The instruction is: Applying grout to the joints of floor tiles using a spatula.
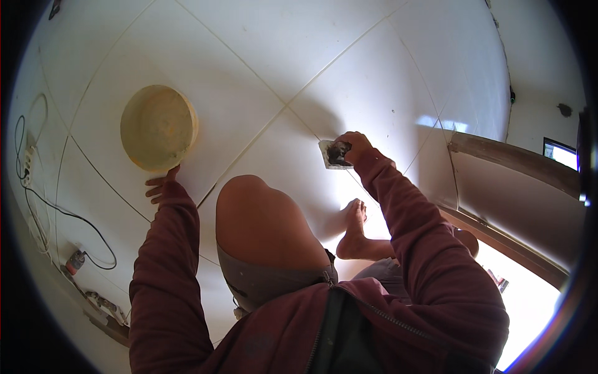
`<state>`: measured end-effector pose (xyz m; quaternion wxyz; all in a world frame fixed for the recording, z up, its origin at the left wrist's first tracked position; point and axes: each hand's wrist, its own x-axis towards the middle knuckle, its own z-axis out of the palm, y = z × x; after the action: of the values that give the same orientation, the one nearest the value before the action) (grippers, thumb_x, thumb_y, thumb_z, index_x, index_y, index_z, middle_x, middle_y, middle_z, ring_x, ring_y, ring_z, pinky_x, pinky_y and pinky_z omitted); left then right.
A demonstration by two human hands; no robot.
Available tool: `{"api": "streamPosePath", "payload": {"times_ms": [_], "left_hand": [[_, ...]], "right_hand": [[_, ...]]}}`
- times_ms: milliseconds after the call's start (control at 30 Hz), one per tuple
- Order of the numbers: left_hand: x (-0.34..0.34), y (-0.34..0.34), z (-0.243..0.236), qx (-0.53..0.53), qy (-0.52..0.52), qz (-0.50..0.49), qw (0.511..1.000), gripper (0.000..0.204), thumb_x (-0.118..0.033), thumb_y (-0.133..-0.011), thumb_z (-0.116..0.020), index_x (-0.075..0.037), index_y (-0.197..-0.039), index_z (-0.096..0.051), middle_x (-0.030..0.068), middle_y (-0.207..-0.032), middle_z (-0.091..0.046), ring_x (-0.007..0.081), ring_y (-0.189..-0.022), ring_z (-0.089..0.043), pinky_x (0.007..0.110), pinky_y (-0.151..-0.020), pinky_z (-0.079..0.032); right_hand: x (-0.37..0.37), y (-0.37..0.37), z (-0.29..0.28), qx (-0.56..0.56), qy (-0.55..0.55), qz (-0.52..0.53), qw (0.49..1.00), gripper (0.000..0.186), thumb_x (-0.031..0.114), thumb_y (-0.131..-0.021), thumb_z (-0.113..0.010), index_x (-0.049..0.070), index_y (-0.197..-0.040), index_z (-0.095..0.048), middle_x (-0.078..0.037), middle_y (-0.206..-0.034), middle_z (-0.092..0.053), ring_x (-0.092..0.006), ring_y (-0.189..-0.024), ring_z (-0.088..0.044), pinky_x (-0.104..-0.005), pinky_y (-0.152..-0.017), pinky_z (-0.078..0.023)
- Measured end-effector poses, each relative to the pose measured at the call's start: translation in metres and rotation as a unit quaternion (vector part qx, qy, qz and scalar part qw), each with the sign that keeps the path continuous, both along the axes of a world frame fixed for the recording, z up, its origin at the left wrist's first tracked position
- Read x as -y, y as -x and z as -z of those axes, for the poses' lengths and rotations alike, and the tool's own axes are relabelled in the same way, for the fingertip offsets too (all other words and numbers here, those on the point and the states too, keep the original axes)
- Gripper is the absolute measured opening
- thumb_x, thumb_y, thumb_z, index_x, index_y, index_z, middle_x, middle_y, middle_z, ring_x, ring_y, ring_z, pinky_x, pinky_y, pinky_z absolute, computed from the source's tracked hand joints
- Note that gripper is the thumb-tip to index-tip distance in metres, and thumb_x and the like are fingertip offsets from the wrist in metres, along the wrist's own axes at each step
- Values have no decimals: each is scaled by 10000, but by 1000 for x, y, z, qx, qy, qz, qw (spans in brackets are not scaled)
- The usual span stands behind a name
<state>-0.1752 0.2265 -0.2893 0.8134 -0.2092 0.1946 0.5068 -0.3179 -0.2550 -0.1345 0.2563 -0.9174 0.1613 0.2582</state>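
A round, cream-coloured basin [159, 124] with pale residue inside stands on the white tiled floor [243, 81], left of centre. My left hand [164, 184] is at its near rim, fingers spread to the left and one digit touching the rim. Over to the right, my right hand [356, 147] is closed on a small square spreader [335, 159], a pale flat plate with a dark, smeared middle. It lies against the floor close to a grout line. Part of its grip is hidden by my fingers.
My bent knee [261, 212] and bare foot [354, 230] rest between my arms. A white power strip [28, 163] and loose cables lie at the far left, near a plug-like device [76, 262]. On the right runs a brown wooden frame [517, 165] beside a bright opening.
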Motion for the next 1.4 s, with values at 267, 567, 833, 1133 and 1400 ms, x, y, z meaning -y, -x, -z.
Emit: {"api": "streamPosePath", "payload": {"times_ms": [267, 567, 833, 1133, 1400], "left_hand": [[-12, 20, 13, 298, 217, 43, 929, 737, -711, -698, -54, -277, -1276, -198, 166, -1152, -458, 429, -974, -468, 551, -775, -386], [64, 15, -39, 128, 174, 107, 970, 526, -598, -784, -48, -395, -1268, -17, 105, -1094, -520, 377, -861, -552, 490, -677, -461], [55, 16, -48, 269, 229, -13, 935, 466, -457, -862, -60, -287, -1294, -99, 162, -1155, -449, 371, -927, -518, 460, -725, -461], [33, 27, -20, 389, 231, 234, 860, 921, -748, -653, 1, -116, -1196, -393, 193, -1120, -477, 403, -989, -469, 504, -836, -364], [19, 7, -8, 123, 44, 36, 991, 1077, -875, -480, -115, -155, -1249, -339, 229, -1258, -308, 456, -1148, -262, 585, -891, -235]], "right_hand": [[-52, -15, 4, 44, 5, 214, 976, 327, 40, -560, -515, 129, -857, -620, -94, -852, -587, -280, -856, -523, -335, -782, -426], [-38, -10, 3, 87, 44, 266, 959, 316, 61, -570, -504, 143, -845, -635, -114, -849, -600, -278, -829, -559, -330, -764, -441], [-58, -68, 6, 165, 55, 196, 965, 291, 88, -568, -532, 142, -839, -624, -98, -823, -596, -279, -841, -546, -347, -766, -434], [-40, -141, -16, 57, 60, -90, 992, 302, 43, -555, -556, 199, -803, -628, -9, -861, -575, -215, -913, -479, -342, -797, -377], [-12, -56, -20, -49, 95, -219, 970, 312, 71, -515, -600, 219, -788, -631, 24, -851, -577, -198, -909, -482, -345, -766, -379]]}}
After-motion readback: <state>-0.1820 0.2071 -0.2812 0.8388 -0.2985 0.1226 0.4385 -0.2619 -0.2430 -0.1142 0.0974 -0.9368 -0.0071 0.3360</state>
